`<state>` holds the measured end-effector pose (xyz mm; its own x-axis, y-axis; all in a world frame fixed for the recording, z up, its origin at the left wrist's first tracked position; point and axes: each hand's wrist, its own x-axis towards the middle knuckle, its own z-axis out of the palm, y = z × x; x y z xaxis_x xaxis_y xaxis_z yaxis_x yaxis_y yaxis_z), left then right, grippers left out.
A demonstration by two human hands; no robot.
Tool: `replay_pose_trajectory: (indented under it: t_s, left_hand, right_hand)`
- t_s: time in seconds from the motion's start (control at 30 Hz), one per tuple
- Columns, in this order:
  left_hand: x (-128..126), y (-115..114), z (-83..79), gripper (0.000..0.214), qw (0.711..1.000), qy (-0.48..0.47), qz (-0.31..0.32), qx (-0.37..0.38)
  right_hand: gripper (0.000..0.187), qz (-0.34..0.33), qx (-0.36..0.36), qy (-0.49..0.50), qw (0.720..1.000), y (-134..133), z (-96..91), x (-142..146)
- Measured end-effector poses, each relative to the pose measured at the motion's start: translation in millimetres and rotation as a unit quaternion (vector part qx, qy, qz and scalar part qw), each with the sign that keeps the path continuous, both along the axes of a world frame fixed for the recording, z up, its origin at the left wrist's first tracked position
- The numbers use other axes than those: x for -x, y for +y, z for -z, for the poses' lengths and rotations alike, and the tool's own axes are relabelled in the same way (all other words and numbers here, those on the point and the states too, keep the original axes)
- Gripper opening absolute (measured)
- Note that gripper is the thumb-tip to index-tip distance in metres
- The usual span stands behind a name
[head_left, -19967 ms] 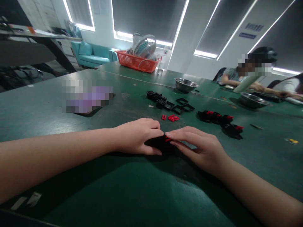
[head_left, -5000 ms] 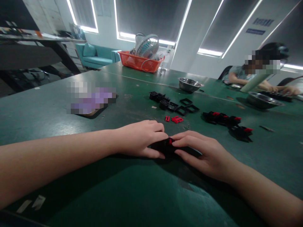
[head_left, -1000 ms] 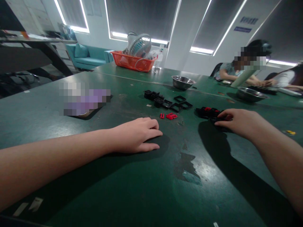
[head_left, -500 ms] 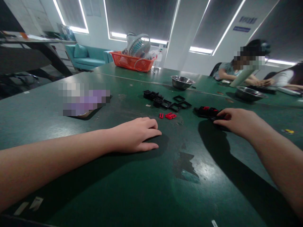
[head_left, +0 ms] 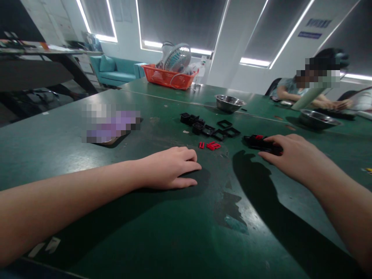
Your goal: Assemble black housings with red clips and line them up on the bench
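My left hand (head_left: 171, 168) lies on the green table, its thumb and forefinger stretched apart and the other fingers loosely bent, holding nothing. Over a cluster of black plastic parts (head_left: 254, 143) with red pieces among them, my right hand (head_left: 293, 155) hovers with thumb and fingers apart. It partly covers that cluster, and nothing held shows between its fingertips. Beyond my left hand lie several small red plastic clips (head_left: 213, 145). Behind those are several black square frames (head_left: 219, 134) and black box-shaped parts (head_left: 198, 127).
At the left is a blurred purple object (head_left: 116, 126). Two steel bowls, one nearer the middle (head_left: 229, 104) and one at right (head_left: 319, 119), stand farther back. An orange basket (head_left: 171, 79) holds a fan (head_left: 177, 58). A person (head_left: 290, 91) sits across at the right.
My right hand has lifted slightly from the black parts, and its shadow has shifted left; thumb and fingers are wider apart. My left hand keeps its place. The view has turned a little left.
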<state>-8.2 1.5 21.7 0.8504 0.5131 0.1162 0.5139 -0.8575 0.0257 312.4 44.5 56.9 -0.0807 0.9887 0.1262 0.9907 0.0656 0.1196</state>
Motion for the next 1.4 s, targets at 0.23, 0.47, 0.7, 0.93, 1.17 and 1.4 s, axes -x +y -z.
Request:
replay_pose_trajectory:
  t_s: [0.23,0.47,0.7,0.93,1.17,1.4]
  left_hand:
    - [-0.1,4.9,1.1,0.036,1.000,-0.024,0.020,0.001]
    - [0.2,20.3,7.9,0.032,0.989,-0.132,-0.055,-0.032]
    - [2.9,47.5,10.1,0.036,0.985,-0.034,-0.137,-0.099]
    - [-16.5,79.0,-2.5,0.056,0.978,0.095,-0.121,-0.141]
    - [-31.0,86.5,-5.9,0.054,0.970,0.143,-0.152,-0.125]
    - [-28.2,87.2,-6.5,0.057,0.975,0.124,-0.155,-0.106]
  right_hand:
    - [0.045,-0.116,0.026,0.040,0.992,-15.0,2.0,29.5]
    - [0.034,-0.220,0.052,0.052,0.973,-27.3,18.8,50.8]
    - [0.032,-0.257,0.059,0.032,0.964,-30.9,24.4,60.9]
    - [0.030,-0.262,0.053,0.010,0.964,-30.0,25.5,62.5]
    - [0.029,-0.270,0.048,-0.003,0.962,-31.3,24.9,64.5]
    - [0.029,-0.255,0.059,-0.001,0.965,-33.2,23.2,63.5]
